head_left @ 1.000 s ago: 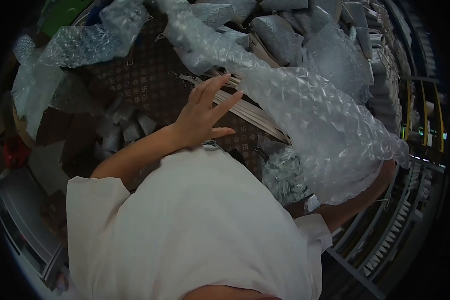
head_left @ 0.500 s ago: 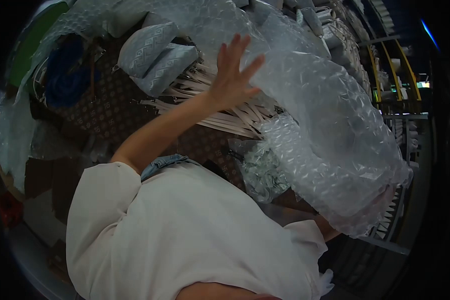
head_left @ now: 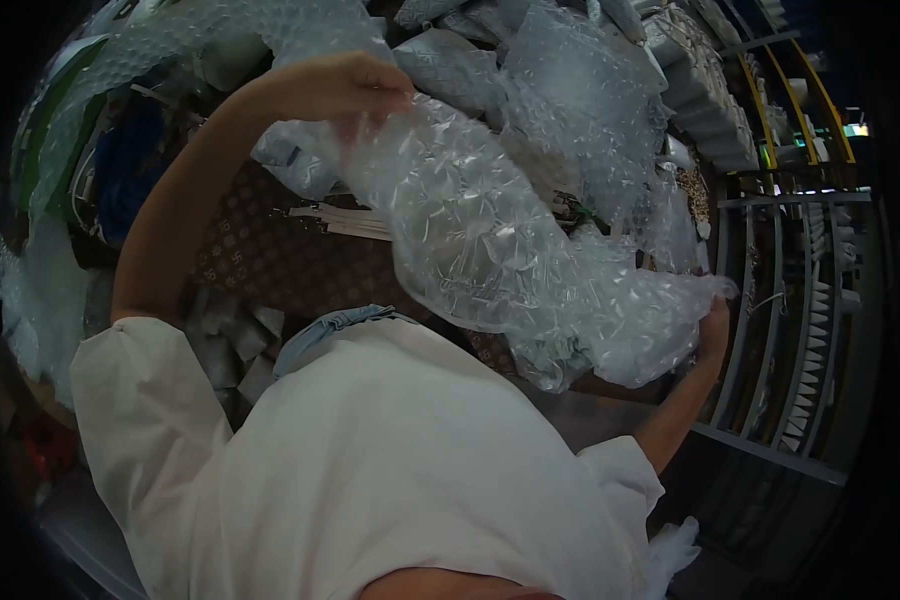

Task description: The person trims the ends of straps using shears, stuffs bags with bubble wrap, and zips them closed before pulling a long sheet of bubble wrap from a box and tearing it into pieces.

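A sheet of clear bubble wrap [head_left: 470,210] stretches across the head view between my two hands. My left hand [head_left: 370,85] is closed on its upper left end, fingers curled over the edge. At the lower right, my right hand [head_left: 715,318] grips the opposite end, its fingers partly hidden by the plastic. Beneath the sheet lie pale flat strips [head_left: 345,222], mostly covered. A clear bag with pale green contents [head_left: 550,360] sits under the sheet's lower edge near my body.
More bubble wrap [head_left: 590,110] lies at the back, beside silvery patterned packs [head_left: 445,65]. A blue bundle [head_left: 130,170] rests at the left. The brown patterned table surface [head_left: 260,235] shows in front. Metal racks [head_left: 770,320] stand along the right.
My left hand, spread open before, has moved left and closed on the bubble wrap. My right hand has come into view at the right. The sheet now covers most of the pale strips.
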`<act>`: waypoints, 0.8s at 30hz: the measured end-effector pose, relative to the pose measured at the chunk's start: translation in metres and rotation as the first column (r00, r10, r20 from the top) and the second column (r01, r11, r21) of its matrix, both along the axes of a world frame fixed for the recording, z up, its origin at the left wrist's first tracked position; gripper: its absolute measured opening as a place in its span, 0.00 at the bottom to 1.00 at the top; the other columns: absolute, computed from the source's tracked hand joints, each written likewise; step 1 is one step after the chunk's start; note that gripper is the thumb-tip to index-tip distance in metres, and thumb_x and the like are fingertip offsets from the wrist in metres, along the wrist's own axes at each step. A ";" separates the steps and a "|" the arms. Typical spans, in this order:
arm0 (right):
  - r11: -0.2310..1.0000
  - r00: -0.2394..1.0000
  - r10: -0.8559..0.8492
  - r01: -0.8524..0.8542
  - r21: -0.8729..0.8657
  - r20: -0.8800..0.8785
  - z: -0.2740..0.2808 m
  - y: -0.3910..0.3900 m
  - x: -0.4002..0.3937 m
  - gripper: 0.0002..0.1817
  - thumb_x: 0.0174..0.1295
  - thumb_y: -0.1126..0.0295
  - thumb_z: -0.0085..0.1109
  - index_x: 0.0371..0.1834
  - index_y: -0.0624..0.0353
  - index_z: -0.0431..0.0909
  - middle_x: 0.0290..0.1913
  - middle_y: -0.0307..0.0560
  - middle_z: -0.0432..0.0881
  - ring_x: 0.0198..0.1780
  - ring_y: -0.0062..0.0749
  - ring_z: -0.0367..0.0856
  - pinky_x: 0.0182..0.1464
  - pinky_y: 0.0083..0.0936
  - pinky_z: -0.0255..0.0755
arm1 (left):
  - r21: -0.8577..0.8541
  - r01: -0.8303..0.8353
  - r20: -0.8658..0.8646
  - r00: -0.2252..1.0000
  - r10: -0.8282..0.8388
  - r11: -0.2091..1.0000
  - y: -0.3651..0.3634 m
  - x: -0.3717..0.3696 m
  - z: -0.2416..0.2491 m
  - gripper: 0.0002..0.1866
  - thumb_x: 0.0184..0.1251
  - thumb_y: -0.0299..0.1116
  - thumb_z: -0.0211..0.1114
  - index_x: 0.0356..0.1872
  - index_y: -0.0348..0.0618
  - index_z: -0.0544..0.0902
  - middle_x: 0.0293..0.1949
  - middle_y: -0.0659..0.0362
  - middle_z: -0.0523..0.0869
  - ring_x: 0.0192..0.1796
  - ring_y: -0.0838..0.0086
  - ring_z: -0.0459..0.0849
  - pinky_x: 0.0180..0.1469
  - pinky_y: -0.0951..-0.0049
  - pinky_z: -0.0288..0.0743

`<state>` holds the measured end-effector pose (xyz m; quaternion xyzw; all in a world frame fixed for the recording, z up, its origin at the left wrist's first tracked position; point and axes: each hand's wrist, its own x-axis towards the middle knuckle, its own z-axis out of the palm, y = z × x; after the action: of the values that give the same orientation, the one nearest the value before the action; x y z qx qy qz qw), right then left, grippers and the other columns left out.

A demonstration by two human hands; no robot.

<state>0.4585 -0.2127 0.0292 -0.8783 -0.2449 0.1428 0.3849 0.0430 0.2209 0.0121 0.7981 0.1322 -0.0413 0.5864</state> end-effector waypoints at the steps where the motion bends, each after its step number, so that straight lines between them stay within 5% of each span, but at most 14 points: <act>1: 1.000 1.000 0.012 -0.012 0.003 -0.015 -0.007 0.006 -0.004 0.21 0.53 0.63 0.60 0.48 0.66 0.74 0.41 0.47 0.80 0.41 0.28 0.77 0.42 0.22 0.69 | 0.083 -0.102 0.114 0.989 0.092 0.991 -0.007 -0.007 0.001 0.10 0.67 0.32 0.51 0.36 0.36 0.77 0.20 0.63 0.76 0.22 0.83 0.77 0.22 0.80 0.73; 3: 0.898 0.873 0.265 -0.068 -0.435 0.409 -0.013 0.017 -0.014 0.28 0.51 0.62 0.62 0.54 0.64 0.70 0.46 0.53 0.78 0.47 0.34 0.77 0.47 0.26 0.68 | 0.162 -0.216 0.227 0.958 0.176 0.963 -0.013 -0.019 0.002 0.10 0.67 0.30 0.51 0.39 0.36 0.78 0.20 0.62 0.77 0.22 0.82 0.78 0.23 0.80 0.73; 4: 0.897 0.874 0.273 -0.079 -0.435 0.402 -0.011 0.015 -0.010 0.28 0.51 0.62 0.62 0.54 0.64 0.70 0.46 0.53 0.78 0.47 0.34 0.77 0.47 0.26 0.68 | 0.243 -0.231 0.267 0.950 0.164 0.942 -0.015 -0.024 0.001 0.09 0.66 0.29 0.52 0.41 0.36 0.78 0.21 0.61 0.77 0.22 0.81 0.78 0.24 0.79 0.74; 6: 0.817 0.822 0.143 0.217 -0.534 0.552 0.003 0.013 0.006 0.31 0.50 0.59 0.64 0.55 0.64 0.70 0.46 0.56 0.79 0.48 0.37 0.78 0.49 0.28 0.68 | 0.316 -0.263 0.301 0.939 0.166 0.912 -0.019 -0.032 -0.006 0.10 0.65 0.27 0.52 0.44 0.37 0.78 0.21 0.59 0.78 0.22 0.79 0.79 0.24 0.79 0.74; 9: 0.934 0.836 0.125 0.082 -0.347 0.535 0.038 0.038 -0.007 0.29 0.51 0.61 0.64 0.55 0.63 0.70 0.38 0.50 0.80 0.38 0.29 0.79 0.42 0.22 0.70 | 0.439 -0.295 0.380 0.917 0.122 0.849 -0.027 -0.031 -0.009 0.09 0.64 0.25 0.53 0.43 0.36 0.78 0.21 0.59 0.77 0.23 0.77 0.79 0.25 0.78 0.75; 11: 0.967 0.889 0.242 -0.187 -0.174 0.389 0.057 0.082 -0.057 0.28 0.51 0.65 0.65 0.56 0.61 0.70 0.24 0.40 0.76 0.25 0.18 0.70 0.29 0.15 0.65 | 0.488 -0.266 0.389 0.919 0.066 0.831 -0.030 -0.024 -0.008 0.09 0.62 0.24 0.54 0.42 0.36 0.78 0.22 0.58 0.78 0.23 0.76 0.79 0.26 0.77 0.75; 13: 0.873 0.806 0.454 -0.316 -0.371 0.381 0.079 0.131 -0.134 0.30 0.50 0.68 0.65 0.59 0.56 0.68 0.16 0.35 0.64 0.21 0.14 0.59 0.23 0.13 0.56 | 0.486 -0.241 0.386 0.922 0.042 0.840 -0.035 -0.015 0.000 0.09 0.62 0.25 0.54 0.42 0.36 0.78 0.23 0.57 0.79 0.24 0.75 0.79 0.26 0.76 0.76; 17: 0.587 0.536 0.809 -0.755 -0.291 0.241 0.056 0.201 -0.196 0.39 0.49 0.59 0.66 0.66 0.45 0.57 0.13 0.39 0.60 0.17 0.21 0.56 0.21 0.22 0.57 | 0.548 -0.146 0.331 0.942 -0.054 0.823 -0.053 0.005 0.013 0.08 0.61 0.26 0.55 0.39 0.37 0.79 0.24 0.55 0.81 0.24 0.72 0.80 0.27 0.74 0.76; 20: 0.500 0.430 0.852 -0.838 -0.221 0.298 0.030 0.248 -0.226 0.27 0.52 0.57 0.63 0.56 0.51 0.71 0.13 0.39 0.61 0.16 0.23 0.56 0.20 0.24 0.57 | 0.482 -0.056 0.264 0.961 -0.084 0.875 -0.071 0.012 0.029 0.06 0.61 0.28 0.57 0.35 0.37 0.78 0.22 0.55 0.80 0.23 0.71 0.79 0.27 0.75 0.74; 22: 0.305 0.314 0.949 -0.928 -0.216 -0.005 0.018 0.266 -0.228 0.15 0.55 0.57 0.61 0.37 0.58 0.80 0.13 0.37 0.62 0.17 0.19 0.59 0.20 0.22 0.56 | 0.584 -0.076 0.268 0.958 -0.104 0.808 -0.066 0.003 0.029 0.05 0.61 0.28 0.57 0.33 0.37 0.77 0.21 0.56 0.80 0.23 0.72 0.79 0.26 0.75 0.73; 24: 0.341 0.350 0.934 -0.933 -0.113 -0.068 0.013 0.264 -0.218 0.15 0.56 0.57 0.60 0.29 0.60 0.79 0.13 0.36 0.63 0.18 0.17 0.59 0.20 0.21 0.55 | 0.673 -0.112 0.276 0.955 -0.108 0.731 -0.059 -0.011 0.029 0.05 0.61 0.28 0.57 0.31 0.37 0.77 0.21 0.56 0.79 0.22 0.72 0.78 0.26 0.76 0.71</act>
<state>0.2403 0.0510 0.0426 -0.6058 -0.6935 0.3486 0.1746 0.0323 0.1618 0.0411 0.9538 0.0495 0.1306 0.2659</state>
